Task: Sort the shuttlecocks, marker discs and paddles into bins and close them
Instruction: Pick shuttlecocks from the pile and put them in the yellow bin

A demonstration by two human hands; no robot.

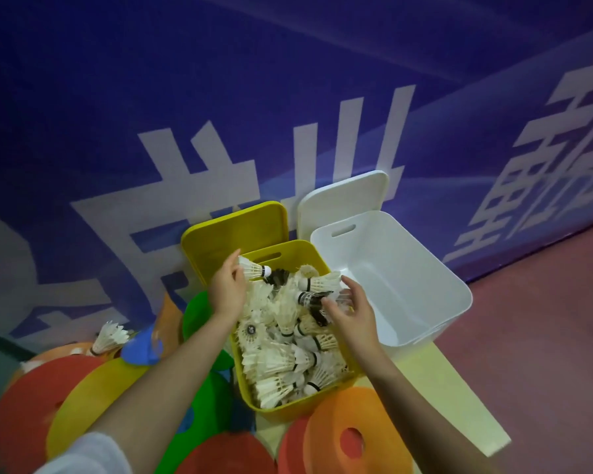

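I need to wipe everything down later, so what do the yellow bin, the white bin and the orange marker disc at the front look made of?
Yellow bin and white bin: likely rigid moulded plastic, with smooth walls and cut-out handle slots. Orange marker disc: probably soft flexible plastic, matte, with a centre hole.

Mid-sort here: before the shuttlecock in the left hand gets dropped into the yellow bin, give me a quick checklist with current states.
1. Left hand holds a shuttlecock by its feathers: ok.
2. That shuttlecock is over the open yellow bin: ok.
3. Yellow lid is off, standing behind the bin: ok.
4. Right hand touches the pile at the bin's right edge, apart from the drop spot: ok; what it holds, cannot tell.
5. Room left in the bin: not ok, shuttlecocks heap to the rim.
6. All shuttlecocks gathered: not ok, a stray shuttlecock lies among the marker discs.
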